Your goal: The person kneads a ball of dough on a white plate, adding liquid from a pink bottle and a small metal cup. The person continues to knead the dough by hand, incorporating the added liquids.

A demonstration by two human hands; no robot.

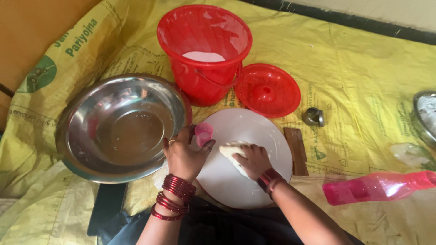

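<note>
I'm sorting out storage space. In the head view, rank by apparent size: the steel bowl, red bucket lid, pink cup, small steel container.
1. steel bowl
2. red bucket lid
3. pink cup and small steel container look alike; unranked.

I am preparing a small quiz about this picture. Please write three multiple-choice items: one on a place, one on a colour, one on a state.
1. Where is the dough?
A. in the steel bowl
B. on the round white board
C. in the bucket

2. What colour is the bucket?
A. red
B. blue
C. green

3. How is the bucket?
A. lid on
B. tipped over
C. open, lid beside it

Answers:
1 B, the right hand presses it on the board.
2 A, its wall is red.
3 C, the lid lies on the yellow sheet.
</note>
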